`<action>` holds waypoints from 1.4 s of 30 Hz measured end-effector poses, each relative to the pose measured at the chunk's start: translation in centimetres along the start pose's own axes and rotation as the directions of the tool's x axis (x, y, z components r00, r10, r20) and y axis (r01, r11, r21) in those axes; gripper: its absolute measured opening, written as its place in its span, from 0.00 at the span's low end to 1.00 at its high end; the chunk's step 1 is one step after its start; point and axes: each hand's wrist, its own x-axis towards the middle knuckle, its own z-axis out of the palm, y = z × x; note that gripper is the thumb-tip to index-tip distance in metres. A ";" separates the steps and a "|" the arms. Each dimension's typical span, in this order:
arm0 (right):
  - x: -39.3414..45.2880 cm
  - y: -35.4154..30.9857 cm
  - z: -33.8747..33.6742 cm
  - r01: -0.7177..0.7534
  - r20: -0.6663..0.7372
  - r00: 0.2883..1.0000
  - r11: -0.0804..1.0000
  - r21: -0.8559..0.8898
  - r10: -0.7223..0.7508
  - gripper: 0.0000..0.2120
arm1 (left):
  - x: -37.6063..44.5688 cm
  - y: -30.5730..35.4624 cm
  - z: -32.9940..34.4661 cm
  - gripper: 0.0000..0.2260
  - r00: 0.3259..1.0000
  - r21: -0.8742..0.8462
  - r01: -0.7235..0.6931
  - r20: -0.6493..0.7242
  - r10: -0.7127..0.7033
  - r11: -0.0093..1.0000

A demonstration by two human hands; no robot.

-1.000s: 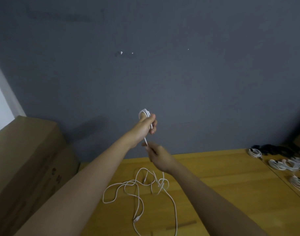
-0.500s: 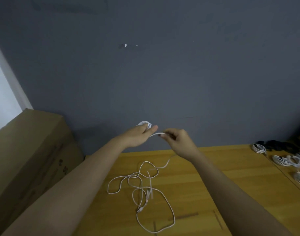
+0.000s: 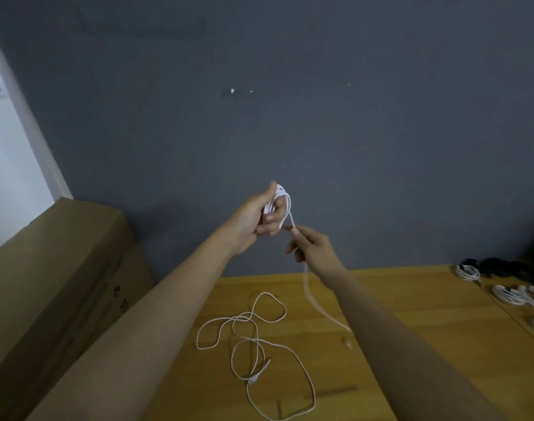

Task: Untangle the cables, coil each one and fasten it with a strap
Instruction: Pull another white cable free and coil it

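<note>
Here the left hand (image 3: pixel 256 218) is raised in front of the grey wall (image 3: pixel 320 132), its fingers (image 3: pixel 273 218) curled round a small coil (image 3: pixel 279 202) of white cable, thumb up along the coil's near side. Just below and to the right, the right hand (image 3: pixel 312 246) pinches the same cable between thumb and fingertips, close to the coil. From that pinch the cable (image 3: pixel 312 296) hangs down, blurred, toward the wooden surface (image 3: pixel 411 323). A loose white cable (image 3: pixel 253 344) lies in open loops on the surface between the two forearms, a plug end showing near its middle. Far right, several bundled white cables (image 3: pixel 469 272) lie on the surface beside a dark heap (image 3: pixel 499 267) too blurred to make out. A large cardboard box (image 3: pixel 56 268) stands at the left, beside the surface.
</note>
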 end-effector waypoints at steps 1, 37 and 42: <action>-0.3 0.4 0.4 -0.002 0.009 1.000 0.998 -0.055 0.003 0.14 | 0.2 -0.1 0.1 0.19 0.999 -0.003 -0.007 -0.035 0.007 1.000; 0.7 -0.9 -4.0 0.365 0.106 0.913 0.673 -0.643 -0.394 0.09 | -0.5 -5.1 -0.3 0.16 0.981 0.865 0.139 -0.056 -0.183 0.482; 1.4 -0.4 -4.0 0.189 -0.081 0.969 0.912 -0.365 -0.233 0.09 | -0.9 -3.3 -0.6 0.17 0.964 0.521 0.197 0.050 -0.260 0.831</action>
